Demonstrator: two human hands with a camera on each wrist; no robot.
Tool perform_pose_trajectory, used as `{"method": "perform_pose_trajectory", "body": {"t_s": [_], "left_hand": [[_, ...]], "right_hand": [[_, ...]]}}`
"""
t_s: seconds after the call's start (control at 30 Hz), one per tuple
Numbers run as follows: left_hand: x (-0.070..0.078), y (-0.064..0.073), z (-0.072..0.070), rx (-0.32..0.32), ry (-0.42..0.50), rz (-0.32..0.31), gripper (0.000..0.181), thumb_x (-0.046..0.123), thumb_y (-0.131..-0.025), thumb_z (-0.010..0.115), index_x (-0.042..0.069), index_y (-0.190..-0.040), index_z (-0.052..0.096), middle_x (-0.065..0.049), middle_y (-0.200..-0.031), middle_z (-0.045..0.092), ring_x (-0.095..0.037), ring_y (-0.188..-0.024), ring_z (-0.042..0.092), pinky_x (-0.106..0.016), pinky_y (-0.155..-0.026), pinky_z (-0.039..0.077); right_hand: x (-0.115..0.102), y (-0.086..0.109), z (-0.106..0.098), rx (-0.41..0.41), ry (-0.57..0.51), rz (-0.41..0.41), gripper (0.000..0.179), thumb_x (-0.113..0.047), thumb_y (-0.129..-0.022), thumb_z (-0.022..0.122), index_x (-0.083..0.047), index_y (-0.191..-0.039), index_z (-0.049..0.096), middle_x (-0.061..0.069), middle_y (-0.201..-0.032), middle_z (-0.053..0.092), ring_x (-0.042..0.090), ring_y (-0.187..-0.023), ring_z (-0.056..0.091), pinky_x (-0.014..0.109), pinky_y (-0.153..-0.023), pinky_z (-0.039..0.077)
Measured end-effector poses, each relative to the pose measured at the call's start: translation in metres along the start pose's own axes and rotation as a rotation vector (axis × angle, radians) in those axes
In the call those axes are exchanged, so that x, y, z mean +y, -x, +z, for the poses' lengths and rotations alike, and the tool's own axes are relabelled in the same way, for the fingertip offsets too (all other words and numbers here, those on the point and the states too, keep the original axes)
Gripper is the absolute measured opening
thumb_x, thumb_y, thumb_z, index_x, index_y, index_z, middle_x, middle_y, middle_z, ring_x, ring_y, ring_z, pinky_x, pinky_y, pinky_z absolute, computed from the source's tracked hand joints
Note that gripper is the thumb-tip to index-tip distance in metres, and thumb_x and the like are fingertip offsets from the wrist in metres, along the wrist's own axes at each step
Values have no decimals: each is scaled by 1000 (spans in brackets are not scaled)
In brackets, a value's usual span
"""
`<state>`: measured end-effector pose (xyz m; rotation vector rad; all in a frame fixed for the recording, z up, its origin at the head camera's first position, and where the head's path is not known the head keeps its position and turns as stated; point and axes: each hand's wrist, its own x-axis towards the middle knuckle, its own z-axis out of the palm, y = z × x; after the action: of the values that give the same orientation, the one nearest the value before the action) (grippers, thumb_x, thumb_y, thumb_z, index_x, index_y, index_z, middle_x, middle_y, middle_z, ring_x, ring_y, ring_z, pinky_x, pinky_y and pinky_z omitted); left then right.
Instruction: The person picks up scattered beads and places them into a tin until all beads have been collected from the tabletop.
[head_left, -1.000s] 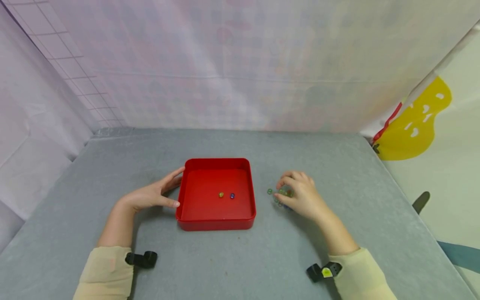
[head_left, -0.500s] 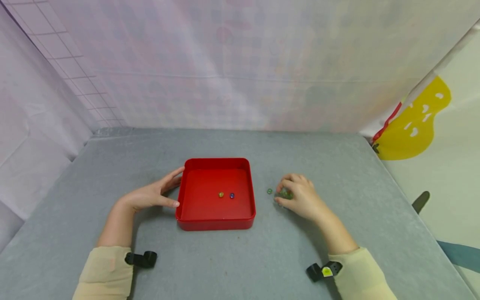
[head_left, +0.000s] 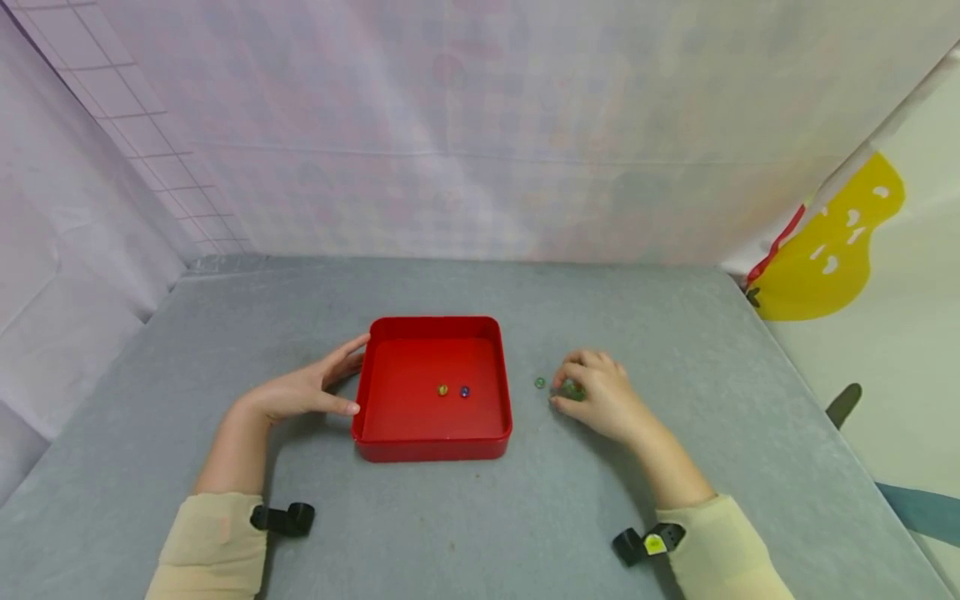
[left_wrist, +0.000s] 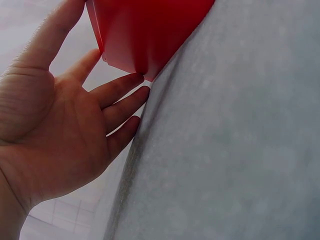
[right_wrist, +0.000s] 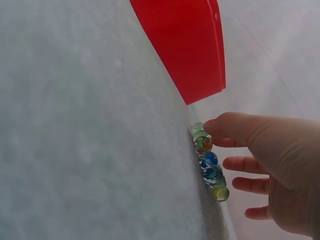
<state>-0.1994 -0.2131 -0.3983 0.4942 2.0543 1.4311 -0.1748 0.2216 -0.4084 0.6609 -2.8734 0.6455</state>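
A shallow red square tray [head_left: 431, 450] stands in the middle of the table, with a yellowish marble [head_left: 442, 390] and a blue marble [head_left: 465, 392] on its floor. My left hand [head_left: 307, 390] rests against the tray's left wall, its fingers spread and thumb near the front corner. To the right of the tray, my right hand [head_left: 600, 396] arches over a cluster of glass marbles [right_wrist: 212, 172], in green, orange, blue and yellow. In the right wrist view its thumb tip overlaps the nearest ones, and the fingers extend loosely beside the group. One green marble [head_left: 540, 382] lies apart, nearer the tray.
The table is covered with grey cloth [head_left: 465, 533]. Pale patterned sheets [head_left: 480, 125] hang behind and at the left. A light sheet with a yellow print [head_left: 817, 258] hangs along the right edge. Each wrist wears a small black camera [head_left: 288, 519].
My right thumb has shifted slightly inward, and the marbles that showed in front of it a second ago are now hidden by the hand. The left hand and tray stay put.
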Motion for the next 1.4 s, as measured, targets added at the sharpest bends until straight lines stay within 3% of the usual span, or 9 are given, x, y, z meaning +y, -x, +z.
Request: {"method": "perform_pose_trajectory", "body": {"t_s": [0.77, 1.4], "left_hand": [[-3, -1, -1, 1, -9, 13, 97, 15, -84, 74, 25, -155, 8, -13, -158, 9, -35, -143, 7, -63, -102, 26], [-1, -1, 0, 2, 5, 8, 98, 14, -84, 74, 24, -155, 7, -14, -158, 8, -36, -143, 6, -64, -103, 24]], "right_hand": [[-3, 0, 7, -5, 14, 4, 16, -21, -77, 79, -20, -79, 63, 8, -107, 58, 31, -100, 48, 52, -82, 34], [-6, -1, 5, 32, -5, -8, 14, -20, -77, 78, -18, -82, 65, 9, -109, 58, 32, -103, 49, 53, -85, 34]]}}
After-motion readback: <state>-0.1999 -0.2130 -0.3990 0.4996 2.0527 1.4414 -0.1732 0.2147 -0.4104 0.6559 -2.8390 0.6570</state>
